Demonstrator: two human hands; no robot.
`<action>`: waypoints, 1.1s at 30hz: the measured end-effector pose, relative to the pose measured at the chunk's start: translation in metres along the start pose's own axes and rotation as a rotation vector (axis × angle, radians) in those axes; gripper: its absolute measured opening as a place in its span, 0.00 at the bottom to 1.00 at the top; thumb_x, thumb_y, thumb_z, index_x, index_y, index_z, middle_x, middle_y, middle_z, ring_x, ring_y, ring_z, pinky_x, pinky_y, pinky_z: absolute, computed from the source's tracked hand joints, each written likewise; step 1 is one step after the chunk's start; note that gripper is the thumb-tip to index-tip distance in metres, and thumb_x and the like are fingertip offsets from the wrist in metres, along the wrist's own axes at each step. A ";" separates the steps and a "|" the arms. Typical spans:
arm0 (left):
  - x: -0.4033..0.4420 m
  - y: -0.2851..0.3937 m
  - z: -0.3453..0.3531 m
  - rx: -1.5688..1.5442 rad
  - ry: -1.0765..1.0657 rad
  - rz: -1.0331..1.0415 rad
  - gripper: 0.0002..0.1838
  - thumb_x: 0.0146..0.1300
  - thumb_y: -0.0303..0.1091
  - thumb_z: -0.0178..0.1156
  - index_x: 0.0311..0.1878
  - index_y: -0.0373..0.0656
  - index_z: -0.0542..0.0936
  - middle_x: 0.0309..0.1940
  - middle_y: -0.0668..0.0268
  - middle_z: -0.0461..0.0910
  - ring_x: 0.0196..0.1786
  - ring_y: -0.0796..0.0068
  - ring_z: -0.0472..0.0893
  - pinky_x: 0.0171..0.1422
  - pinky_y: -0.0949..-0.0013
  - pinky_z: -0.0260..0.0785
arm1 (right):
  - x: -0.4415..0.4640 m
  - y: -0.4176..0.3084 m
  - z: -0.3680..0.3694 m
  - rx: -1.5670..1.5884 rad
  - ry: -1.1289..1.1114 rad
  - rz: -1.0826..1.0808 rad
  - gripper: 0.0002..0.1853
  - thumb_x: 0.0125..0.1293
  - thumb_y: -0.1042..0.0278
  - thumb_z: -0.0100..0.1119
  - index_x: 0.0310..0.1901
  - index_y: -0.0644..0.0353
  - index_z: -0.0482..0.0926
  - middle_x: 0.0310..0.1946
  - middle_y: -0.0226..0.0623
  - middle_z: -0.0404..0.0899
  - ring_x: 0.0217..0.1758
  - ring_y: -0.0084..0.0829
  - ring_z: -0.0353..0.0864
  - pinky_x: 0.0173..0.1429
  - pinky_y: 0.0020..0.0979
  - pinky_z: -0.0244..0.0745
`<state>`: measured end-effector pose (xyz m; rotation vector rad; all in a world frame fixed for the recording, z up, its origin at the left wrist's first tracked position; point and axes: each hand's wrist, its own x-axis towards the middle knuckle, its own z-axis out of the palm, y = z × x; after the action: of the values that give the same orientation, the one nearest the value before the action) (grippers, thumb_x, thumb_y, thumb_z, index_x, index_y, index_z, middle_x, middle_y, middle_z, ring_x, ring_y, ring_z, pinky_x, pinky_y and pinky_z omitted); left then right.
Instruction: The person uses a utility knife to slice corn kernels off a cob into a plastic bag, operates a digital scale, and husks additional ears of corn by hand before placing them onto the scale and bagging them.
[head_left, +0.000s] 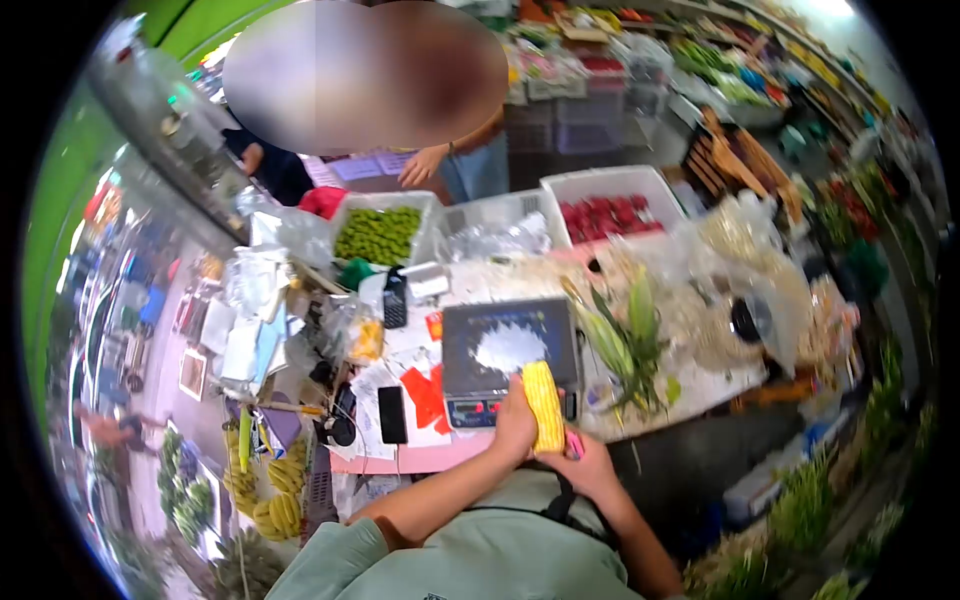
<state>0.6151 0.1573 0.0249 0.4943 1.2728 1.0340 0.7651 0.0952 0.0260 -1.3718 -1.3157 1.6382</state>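
Against the green shirt (470, 550), the left hand (514, 424) is gripping the corn (543, 408), wrapping round the cob's left side. The right hand (590, 467) is clasping something pink (574, 444) just by the corn's lower end; the hand is hiding most of it, so I cannot tell what it is or whether that hand is also touching the cob. The corn, yellow and bare of husk, is standing nearly upright in the left hand, in front of the near right part of the scale (480, 380). Off to the left, bananas (283, 490) are lying in bunches. On the counter (420, 462), a phone (392, 415) is lying beside red paper (425, 396), left of the scale, whose dark plate is showing a white patch (512, 348). Green leaves (628, 345) are lying to the scale's right. Farther back, a black device (395, 300) is resting on the left. Beyond it, one box (430, 222) is holding green fruit (378, 235) and another (600, 182) red fruit (610, 217). Past these, another person's hand (425, 165) is showing, and vegetables (700, 62) are filling the background
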 end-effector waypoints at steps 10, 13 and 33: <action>0.004 -0.007 -0.028 0.578 -0.019 0.593 0.27 0.84 0.46 0.38 0.44 0.31 0.79 0.31 0.49 0.82 0.35 0.54 0.83 0.43 0.55 0.73 | -0.008 0.030 -0.008 0.236 -0.066 -0.012 0.22 0.62 0.71 0.74 0.55 0.71 0.81 0.45 0.32 0.86 0.46 0.18 0.82 0.54 0.24 0.77; 0.009 -0.012 -0.029 0.618 0.001 0.658 0.25 0.83 0.44 0.42 0.42 0.31 0.79 0.31 0.48 0.82 0.35 0.49 0.83 0.43 0.54 0.73 | -0.016 0.034 -0.012 0.322 -0.032 -0.014 0.18 0.62 0.73 0.70 0.52 0.71 0.82 0.44 0.32 0.86 0.44 0.20 0.83 0.52 0.26 0.78; -0.005 -0.016 -0.021 0.466 -0.275 0.319 0.35 0.83 0.56 0.27 0.49 0.37 0.79 0.37 0.55 0.83 0.42 0.61 0.82 0.48 0.60 0.73 | -0.025 0.050 -0.004 0.321 -0.051 0.130 0.12 0.64 0.66 0.71 0.43 0.64 0.83 0.35 0.28 0.83 0.38 0.20 0.81 0.47 0.27 0.77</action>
<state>0.6010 0.1404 0.0085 1.1867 1.2064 0.8858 0.7816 0.0585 -0.0124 -1.2480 -0.9544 1.8872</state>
